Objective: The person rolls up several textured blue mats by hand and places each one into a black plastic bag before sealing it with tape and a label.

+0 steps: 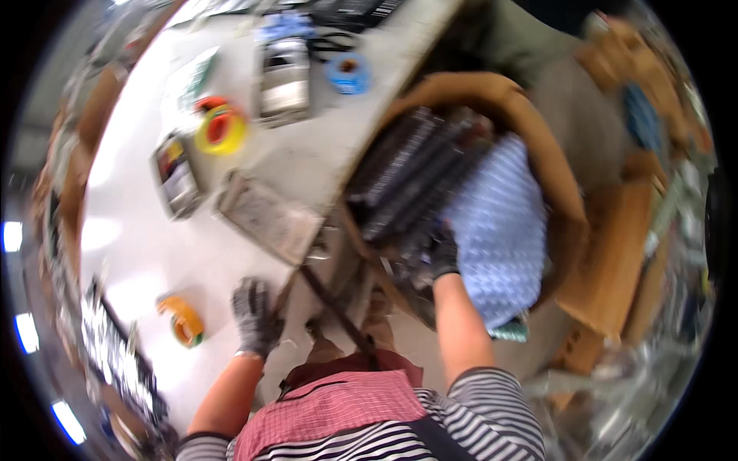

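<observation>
My left hand (pixel 255 313), in a grey glove, rests flat near the edge of the white table (pixel 154 253), fingers apart, holding nothing. An orange tape roll (pixel 181 319) lies just left of it. My right hand (pixel 443 252), in a dark glove, reaches into a large brown cardboard box (pixel 561 192) and touches the dark flat parts (pixel 411 180) stacked inside, beside a sheet of blue bubble wrap (pixel 500 223). The picture is blurred, so I cannot tell whether the right fingers close on a part.
On the table lie a yellow and red tape roll (pixel 221 129), a blue tape roll (pixel 348 73), a metal tray (pixel 284 77), a flat grey tray (pixel 265 217) and a small packet (pixel 177 175). More cardboard (pixel 607 269) stands at the right.
</observation>
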The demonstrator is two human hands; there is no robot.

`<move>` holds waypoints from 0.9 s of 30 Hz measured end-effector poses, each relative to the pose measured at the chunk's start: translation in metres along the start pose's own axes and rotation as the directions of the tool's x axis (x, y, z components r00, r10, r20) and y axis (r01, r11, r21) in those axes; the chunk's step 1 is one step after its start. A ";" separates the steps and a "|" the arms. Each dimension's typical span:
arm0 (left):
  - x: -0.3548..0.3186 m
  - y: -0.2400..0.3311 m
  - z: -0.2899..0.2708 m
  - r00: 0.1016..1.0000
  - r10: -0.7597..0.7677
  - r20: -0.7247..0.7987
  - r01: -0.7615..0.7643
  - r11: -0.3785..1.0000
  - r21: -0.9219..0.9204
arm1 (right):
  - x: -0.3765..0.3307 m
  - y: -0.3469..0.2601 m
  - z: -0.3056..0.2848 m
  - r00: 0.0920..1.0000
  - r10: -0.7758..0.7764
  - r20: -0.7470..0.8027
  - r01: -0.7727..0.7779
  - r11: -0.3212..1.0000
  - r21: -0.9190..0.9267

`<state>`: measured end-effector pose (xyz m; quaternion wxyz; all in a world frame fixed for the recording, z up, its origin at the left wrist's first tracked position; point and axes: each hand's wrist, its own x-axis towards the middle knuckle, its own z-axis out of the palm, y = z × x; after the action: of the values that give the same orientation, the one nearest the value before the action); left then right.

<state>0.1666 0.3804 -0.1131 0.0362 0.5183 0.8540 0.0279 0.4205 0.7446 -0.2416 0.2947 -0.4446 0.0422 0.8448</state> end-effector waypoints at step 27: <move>0.013 0.005 -0.021 0.998 -0.058 0.015 0.059 0.996 -0.071 | 0.075 -0.124 -0.086 0.785 -0.432 -0.445 0.454 0.889 -0.062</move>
<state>0.1634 0.3941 -0.0917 0.0610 0.4915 0.8670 0.0543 0.5169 0.8528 -0.3280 0.4773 -0.6166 0.0236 0.6256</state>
